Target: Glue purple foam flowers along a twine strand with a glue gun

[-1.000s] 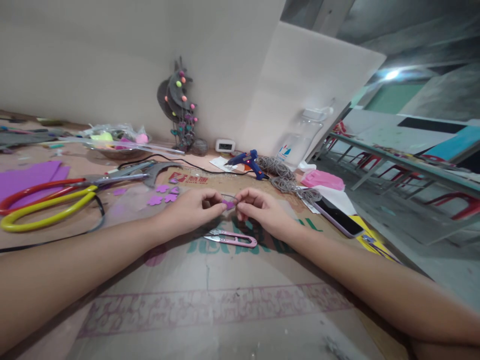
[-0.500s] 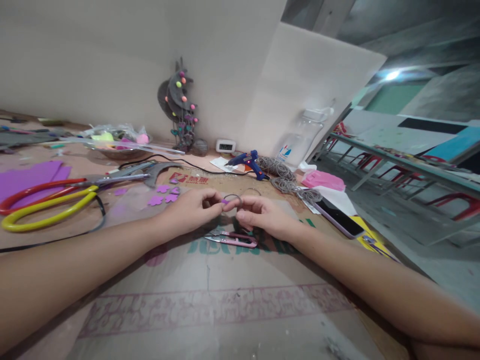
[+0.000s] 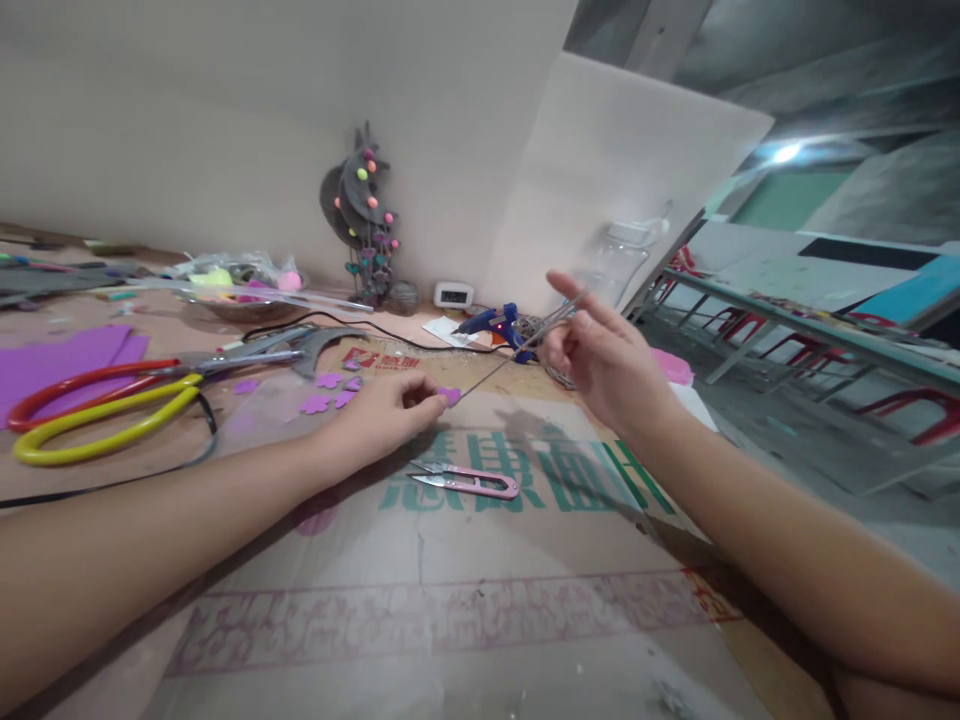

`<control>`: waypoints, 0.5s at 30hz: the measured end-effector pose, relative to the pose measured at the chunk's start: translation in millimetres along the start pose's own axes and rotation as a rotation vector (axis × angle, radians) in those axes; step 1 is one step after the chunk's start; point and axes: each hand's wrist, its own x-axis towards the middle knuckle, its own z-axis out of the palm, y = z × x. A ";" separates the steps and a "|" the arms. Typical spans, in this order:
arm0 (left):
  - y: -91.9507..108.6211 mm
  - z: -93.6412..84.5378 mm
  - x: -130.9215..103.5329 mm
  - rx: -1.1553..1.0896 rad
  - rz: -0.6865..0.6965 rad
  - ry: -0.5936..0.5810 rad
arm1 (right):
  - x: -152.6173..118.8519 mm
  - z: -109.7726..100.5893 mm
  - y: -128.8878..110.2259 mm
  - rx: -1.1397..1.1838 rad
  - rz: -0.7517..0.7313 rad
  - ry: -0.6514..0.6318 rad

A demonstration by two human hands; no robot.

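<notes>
My left hand (image 3: 401,405) pinches a small purple foam piece (image 3: 448,395) above the cardboard. From that piece a grey cord (image 3: 487,375) runs taut up and right to my right hand (image 3: 600,350). The right hand is raised, its index finger stretched out and the cord caught between its other fingers and thumb. Below the hands, pink thread snips (image 3: 469,482) lie on the printed cardboard (image 3: 420,550). Several purple foam flowers (image 3: 315,404) rest just left of my left hand.
Scissors with red and yellow handles (image 3: 105,415) lie at left by purple foam sheets (image 3: 67,360). Behind stand a blue glue gun (image 3: 499,322), a small clock (image 3: 453,295), a grey moon ornament (image 3: 360,190) and a clear bottle (image 3: 619,260). A bowl (image 3: 232,308) holds coloured bits.
My right hand has moved up and to the right, away from my left hand, pulling the cord from a loose loop into a straight line. The left hand stays nearly in place.
</notes>
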 end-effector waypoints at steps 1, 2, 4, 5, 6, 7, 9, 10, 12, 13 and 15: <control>-0.2 -0.3 0.1 -0.015 -0.009 0.013 | 2.5 -4.0 -2.8 -0.009 -0.036 0.038; -0.2 -0.6 0.2 -0.026 -0.016 0.025 | 4.8 -7.9 -6.1 -0.019 -0.079 0.087; 0.0 -1.1 0.0 -0.033 -0.023 0.036 | 8.4 -15.1 -14.0 -0.036 -0.177 0.202; 0.4 -1.4 -0.2 -0.029 -0.021 0.038 | 9.8 -18.4 -18.4 -0.043 -0.229 0.261; 0.9 -1.6 -0.4 -0.024 -0.015 0.038 | 10.9 -21.6 -22.8 -0.048 -0.280 0.312; 1.6 -1.9 -0.6 -0.018 -0.008 0.038 | 11.8 -24.6 -26.9 -0.048 -0.333 0.344; 3.0 -2.4 -0.9 -0.005 0.003 0.043 | 13.3 -30.4 -33.9 -0.034 -0.431 0.367; 3.5 -2.6 -0.8 0.005 0.004 0.048 | 14.0 -33.5 -36.5 -0.032 -0.484 0.375; 3.3 -2.7 -0.3 0.015 -0.002 0.052 | 14.8 -39.8 -40.4 -0.070 -0.550 0.394; 2.7 -2.5 0.1 0.013 -0.005 0.050 | 14.8 -43.1 -41.8 -0.122 -0.537 0.392; 0.4 -1.9 1.1 -0.006 -0.011 0.039 | 14.5 -49.3 -44.0 -0.339 -0.371 0.305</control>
